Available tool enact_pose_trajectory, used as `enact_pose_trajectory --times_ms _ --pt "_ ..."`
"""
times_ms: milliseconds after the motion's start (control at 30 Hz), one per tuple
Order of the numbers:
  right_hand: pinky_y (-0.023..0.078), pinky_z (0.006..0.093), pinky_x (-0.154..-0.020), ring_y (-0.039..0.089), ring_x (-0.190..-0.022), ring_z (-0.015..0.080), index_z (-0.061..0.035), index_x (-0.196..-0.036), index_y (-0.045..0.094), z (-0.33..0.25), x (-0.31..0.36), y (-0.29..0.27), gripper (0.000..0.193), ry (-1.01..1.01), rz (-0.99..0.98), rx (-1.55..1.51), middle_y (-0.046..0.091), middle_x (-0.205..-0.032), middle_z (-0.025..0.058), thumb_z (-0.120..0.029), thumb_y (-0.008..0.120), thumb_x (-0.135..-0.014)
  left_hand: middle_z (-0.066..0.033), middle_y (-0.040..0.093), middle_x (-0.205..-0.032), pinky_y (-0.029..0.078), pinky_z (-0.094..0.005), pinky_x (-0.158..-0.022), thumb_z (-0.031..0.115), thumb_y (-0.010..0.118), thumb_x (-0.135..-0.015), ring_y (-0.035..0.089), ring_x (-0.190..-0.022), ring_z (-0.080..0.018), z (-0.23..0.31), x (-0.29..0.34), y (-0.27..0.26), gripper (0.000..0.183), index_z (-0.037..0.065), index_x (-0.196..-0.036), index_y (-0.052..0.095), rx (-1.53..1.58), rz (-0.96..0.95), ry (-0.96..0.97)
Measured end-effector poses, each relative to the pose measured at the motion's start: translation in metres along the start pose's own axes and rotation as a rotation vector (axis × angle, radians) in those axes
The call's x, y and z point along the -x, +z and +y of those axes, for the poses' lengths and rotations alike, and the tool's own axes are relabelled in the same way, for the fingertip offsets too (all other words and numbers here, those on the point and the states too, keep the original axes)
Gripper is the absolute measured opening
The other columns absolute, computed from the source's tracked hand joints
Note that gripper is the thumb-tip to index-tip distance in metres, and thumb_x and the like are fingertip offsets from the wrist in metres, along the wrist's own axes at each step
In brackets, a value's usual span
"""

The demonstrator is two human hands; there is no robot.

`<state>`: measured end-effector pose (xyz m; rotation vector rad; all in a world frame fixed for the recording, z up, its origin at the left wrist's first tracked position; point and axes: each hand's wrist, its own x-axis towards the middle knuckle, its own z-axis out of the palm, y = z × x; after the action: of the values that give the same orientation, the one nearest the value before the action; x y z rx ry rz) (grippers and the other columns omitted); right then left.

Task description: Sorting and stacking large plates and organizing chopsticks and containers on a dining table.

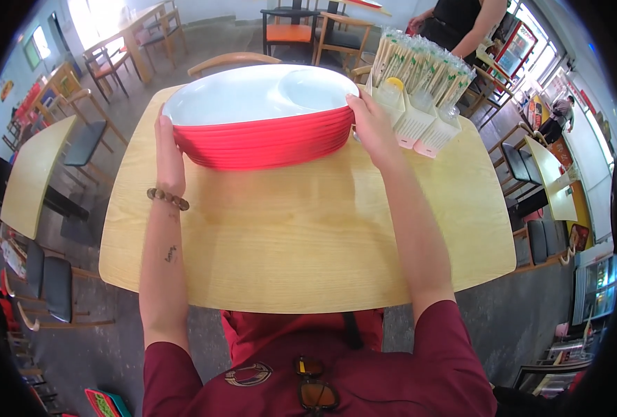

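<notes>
A stack of several oval plates (266, 142), red outside and white inside, is between my hands at the far side of the wooden table (287, 236). The top plate has a round raised-edge compartment toward its right end. My left hand (170, 156) presses its palm and fingers along the stack's left end. At the right end, my right hand (371, 125) grips the rim, thumb at the top edge and the other fingers partly hidden behind. Whether the stack's base touches the tabletop is hard to tell.
Right of the stack stand white paper boxes (419, 128) packed with wrapped chopsticks (426, 66). Wooden chairs surround my table, one (232, 61) just behind the plates. Another person (454, 28) in dark clothing stands beyond the chopsticks. Side tables (37, 177) are at left and right.
</notes>
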<state>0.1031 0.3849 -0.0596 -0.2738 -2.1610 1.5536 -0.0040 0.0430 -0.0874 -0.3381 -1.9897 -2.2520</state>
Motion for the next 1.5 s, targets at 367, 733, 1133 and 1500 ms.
enact_pose_trajectory --times_ms 367,733,1133,1500 --pt "0.042 0.0330 -0.103 0.061 -0.119 0.0249 -0.0050 -0.139 0.057 -0.013 0.008 0.001 0.048 -0.009 0.046 0.040 0.067 -0.126 0.0168 -0.033 0.051 -0.100 -0.0110 0.035 -0.158 0.029 -0.0377 -0.118 0.051 0.028 -0.109 0.034 -0.144 -0.0229 0.002 0.006 -0.001 0.067 0.009 -0.160 0.024 -0.044 -0.030 0.060" --pt "0.045 0.0267 -0.093 0.061 -0.105 0.0146 0.0000 -0.139 0.057 -0.027 0.009 -0.003 0.050 -0.077 0.114 -0.042 0.069 -0.117 0.0093 -0.029 0.058 -0.098 -0.0146 0.035 -0.159 0.026 -0.0369 -0.120 0.047 0.029 -0.110 0.033 -0.146 -0.0239 0.015 0.012 0.000 0.067 0.001 -0.159 0.021 -0.113 -0.036 0.187" --pt "0.048 0.0203 -0.068 0.062 -0.075 0.0061 0.0037 -0.110 0.067 -0.105 0.067 -0.078 0.023 -0.149 0.183 -0.122 0.070 -0.091 0.0047 -0.014 0.065 -0.095 -0.0138 0.063 -0.131 0.046 -0.0334 -0.102 0.022 0.055 -0.102 0.059 -0.118 -0.0179 0.114 0.079 -0.014 0.049 -0.008 -0.141 0.051 -0.006 -0.018 0.358" --pt "0.043 0.0284 -0.052 0.056 -0.057 0.0099 0.0023 -0.104 0.060 -0.039 0.142 -0.101 0.016 0.061 -0.160 0.241 0.061 -0.067 0.0051 -0.009 0.062 -0.092 -0.0104 0.068 -0.093 0.051 -0.0231 -0.064 0.003 0.067 -0.091 0.066 -0.073 -0.0109 0.089 0.165 -0.044 0.017 -0.005 -0.102 0.058 -0.320 -0.170 -0.086"
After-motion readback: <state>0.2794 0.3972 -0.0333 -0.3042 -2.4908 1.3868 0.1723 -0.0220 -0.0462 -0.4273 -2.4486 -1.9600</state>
